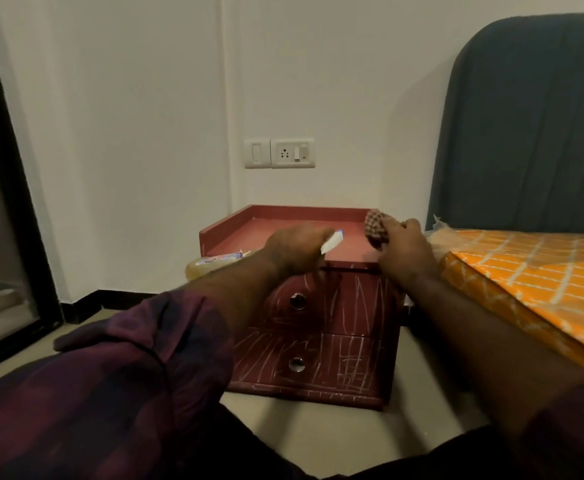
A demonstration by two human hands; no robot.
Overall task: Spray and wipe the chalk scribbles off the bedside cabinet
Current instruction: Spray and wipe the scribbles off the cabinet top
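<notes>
Bedside cabinet (318, 323) dead ahead: small, red, two drawers with round metal knobs (297, 301), raised lip along back and left side of top; backed against white wall, just beside mattress (526, 282) on the right.

Chalk scribbles (359, 362) all over the drawer fronts: white strokes, upright lines on upper drawer, hatching and a rough grid on lower; not wiped yet.

Left hand (297, 249): gripping spray bottle (214, 262), fingers curled round its neck; bottle tipped nearly flat, yellowish body with label sticking out left of the wrist, white nozzle (332, 242) pointing right over cabinet top; held at front edge of top; cannot tell whether touching the cabinet.

Right hand (404, 251): clutching checked cloth (375, 228), bunched in the fingers, red-and-pale pattern; up at right edge of cabinet top; cannot tell whether cloth touching the surface.

Both forearms stretched forward; dark purple sleeve (127, 358) pushed up on the left arm.

Elsewhere: switch and socket plate (279, 153) on wall above cabinet; dark padded headboard (526, 116) top right; mattress orange with white grid lines; dark door frame (13, 202) far left; black skirting (127, 296) along wall base; pale floor (318, 431).
</notes>
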